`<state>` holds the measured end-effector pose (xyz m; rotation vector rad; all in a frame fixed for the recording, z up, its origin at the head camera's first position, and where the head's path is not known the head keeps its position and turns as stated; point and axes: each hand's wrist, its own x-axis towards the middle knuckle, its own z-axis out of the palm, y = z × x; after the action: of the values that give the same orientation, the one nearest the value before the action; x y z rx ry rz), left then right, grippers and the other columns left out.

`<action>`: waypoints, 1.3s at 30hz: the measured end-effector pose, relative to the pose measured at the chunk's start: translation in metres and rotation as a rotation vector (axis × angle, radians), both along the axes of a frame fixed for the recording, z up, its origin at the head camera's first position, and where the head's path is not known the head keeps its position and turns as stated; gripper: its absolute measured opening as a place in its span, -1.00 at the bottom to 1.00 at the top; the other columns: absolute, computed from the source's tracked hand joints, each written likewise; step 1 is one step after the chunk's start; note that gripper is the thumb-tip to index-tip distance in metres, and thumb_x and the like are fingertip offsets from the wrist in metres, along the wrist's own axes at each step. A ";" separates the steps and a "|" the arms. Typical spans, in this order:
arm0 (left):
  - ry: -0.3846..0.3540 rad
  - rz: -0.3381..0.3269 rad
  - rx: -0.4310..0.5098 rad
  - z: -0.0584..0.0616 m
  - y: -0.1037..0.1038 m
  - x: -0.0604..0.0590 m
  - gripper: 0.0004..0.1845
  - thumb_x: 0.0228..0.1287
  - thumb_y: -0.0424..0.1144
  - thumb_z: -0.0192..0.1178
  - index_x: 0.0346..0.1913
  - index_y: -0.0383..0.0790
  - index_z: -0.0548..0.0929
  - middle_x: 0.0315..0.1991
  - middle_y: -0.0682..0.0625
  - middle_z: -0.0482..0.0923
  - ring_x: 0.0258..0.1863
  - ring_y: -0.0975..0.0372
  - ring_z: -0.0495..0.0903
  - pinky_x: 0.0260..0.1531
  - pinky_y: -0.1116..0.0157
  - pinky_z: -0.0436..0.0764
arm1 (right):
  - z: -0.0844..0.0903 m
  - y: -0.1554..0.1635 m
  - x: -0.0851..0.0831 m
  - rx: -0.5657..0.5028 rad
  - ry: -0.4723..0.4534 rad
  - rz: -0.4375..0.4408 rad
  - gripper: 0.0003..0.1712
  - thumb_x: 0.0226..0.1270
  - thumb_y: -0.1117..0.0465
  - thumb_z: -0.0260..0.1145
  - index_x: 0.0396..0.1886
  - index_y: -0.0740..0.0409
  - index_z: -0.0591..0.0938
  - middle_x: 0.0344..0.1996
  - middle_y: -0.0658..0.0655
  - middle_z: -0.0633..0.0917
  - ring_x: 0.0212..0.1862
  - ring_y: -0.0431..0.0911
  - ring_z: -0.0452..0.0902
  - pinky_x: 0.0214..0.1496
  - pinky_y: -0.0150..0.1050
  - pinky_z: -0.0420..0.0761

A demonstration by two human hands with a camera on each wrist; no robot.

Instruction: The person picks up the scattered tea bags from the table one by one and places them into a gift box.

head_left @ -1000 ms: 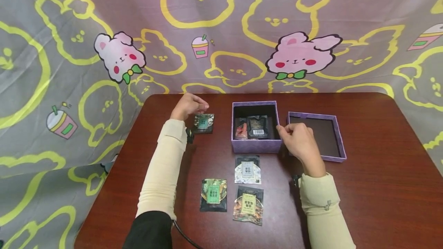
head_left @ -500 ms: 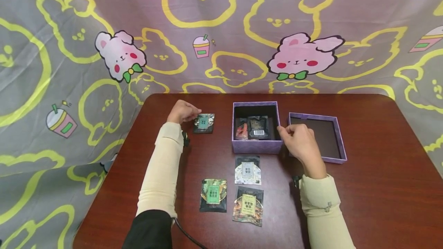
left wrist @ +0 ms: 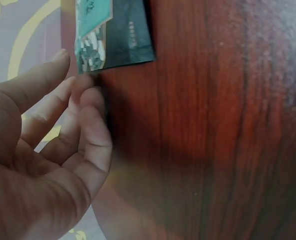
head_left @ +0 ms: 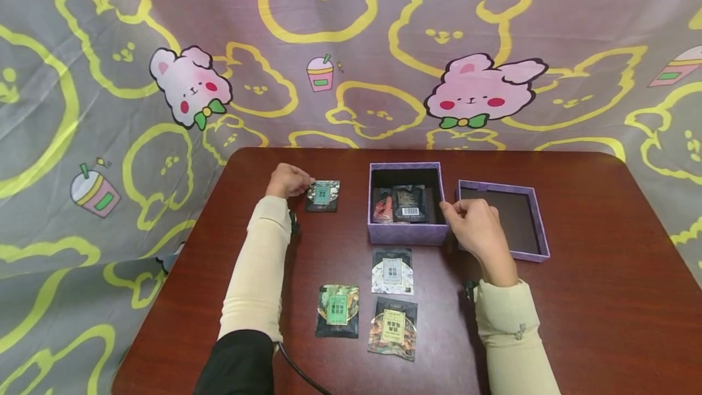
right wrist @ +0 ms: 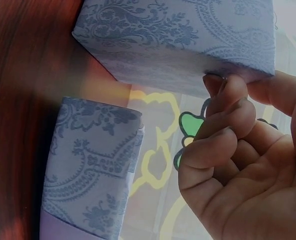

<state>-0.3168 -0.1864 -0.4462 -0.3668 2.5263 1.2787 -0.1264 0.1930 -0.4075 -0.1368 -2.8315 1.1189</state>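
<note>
A dark sachet with a teal label (head_left: pixel 322 195) lies flat at the table's back left. My left hand (head_left: pixel 287 180) is at its left edge; in the left wrist view the loosely curled fingertips touch or nearly touch the sachet's (left wrist: pixel 122 35) corner, the thumb apart from them. My right hand (head_left: pixel 476 224) pinches the right wall of a purple patterned box (head_left: pixel 407 235), with fingers outside and the thumb (right wrist: pixel 280 95) at the rim. Inside the open box lie a black sachet with a barcode (head_left: pixel 409 203) and a red-patterned sachet (head_left: pixel 382 206).
To the box's right lies its purple lid (head_left: pixel 529 218), inner side up, partly behind my right hand. In front of the box are a white sachet (head_left: pixel 392 271), a yellow-labelled sachet (head_left: pixel 392 328) and a green sachet (head_left: pixel 337 311). A patterned curtain (head_left: pixel 362 102) hangs behind the table.
My left hand has moved left and a little nearer, off the teal-labelled sachet's top to its left edge. That sachet stays in place. The right hand keeps its place on the box.
</note>
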 end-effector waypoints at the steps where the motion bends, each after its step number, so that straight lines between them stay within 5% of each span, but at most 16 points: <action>1: 0.005 0.004 -0.013 -0.001 0.000 0.000 -0.78 0.24 -0.32 0.43 -0.11 -0.37 0.78 -0.33 -0.10 0.69 -0.45 0.17 0.59 -0.39 0.24 0.66 | 0.000 0.000 0.000 0.000 0.003 0.000 -0.54 0.51 0.00 0.21 -0.46 0.23 0.74 -0.67 0.03 0.55 -0.47 0.01 0.46 -0.45 -0.18 0.42; 15: 0.096 -0.061 -0.288 0.006 0.009 0.008 -0.77 0.03 -0.24 0.60 -0.28 -0.29 0.81 -0.46 -0.07 0.68 -0.52 0.17 0.52 -0.43 0.25 0.54 | 0.001 -0.001 0.000 0.001 0.010 0.001 -0.55 0.50 0.01 0.22 -0.45 0.25 0.74 -0.70 0.01 0.54 -0.49 -0.01 0.45 -0.47 -0.19 0.42; 25: 0.105 -0.227 -0.414 0.006 0.010 0.004 -0.81 0.21 -0.24 0.46 -0.35 -0.34 0.77 -0.30 -0.16 0.72 -0.12 -0.03 0.62 -0.01 0.10 0.60 | 0.003 0.005 -0.004 -0.102 -0.132 -0.018 -0.49 0.49 -0.08 0.22 -0.48 0.22 0.72 -0.65 0.05 0.64 -0.50 -0.04 0.49 -0.48 -0.20 0.44; 28: 0.101 -0.244 -0.365 0.011 0.010 0.006 -0.84 0.27 -0.30 0.39 -0.36 -0.37 0.73 -0.34 -0.18 0.69 -0.27 0.02 0.67 -0.15 0.11 0.65 | 0.004 0.006 -0.004 -0.106 -0.148 -0.020 -0.50 0.49 -0.08 0.23 -0.47 0.22 0.74 -0.64 0.06 0.67 -0.46 -0.03 0.55 -0.43 -0.19 0.48; 32: 0.106 -0.226 -0.176 0.016 0.008 0.007 -0.92 0.29 -0.45 0.33 -0.27 -0.44 0.66 -0.33 -0.22 0.64 -0.49 0.13 0.67 -0.31 0.13 0.72 | 0.006 0.006 -0.003 -0.092 -0.146 -0.032 -0.50 0.48 -0.07 0.24 -0.50 0.21 0.75 -0.65 0.06 0.68 -0.46 -0.04 0.59 -0.40 -0.18 0.49; 39: 0.090 -0.194 0.007 0.021 -0.001 0.010 -0.84 0.36 -0.53 0.21 -0.07 -0.48 0.70 -0.24 -0.24 0.66 -0.50 0.14 0.66 -0.28 0.10 0.73 | 0.006 0.006 -0.004 -0.079 -0.137 -0.017 -0.50 0.48 -0.06 0.24 -0.54 0.19 0.75 -0.67 0.05 0.68 -0.47 -0.04 0.58 -0.38 -0.18 0.48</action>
<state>-0.3068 -0.1870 -0.4255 -0.0606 2.5573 1.2541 -0.1300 0.1987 -0.4014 -0.2519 -2.8991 1.2646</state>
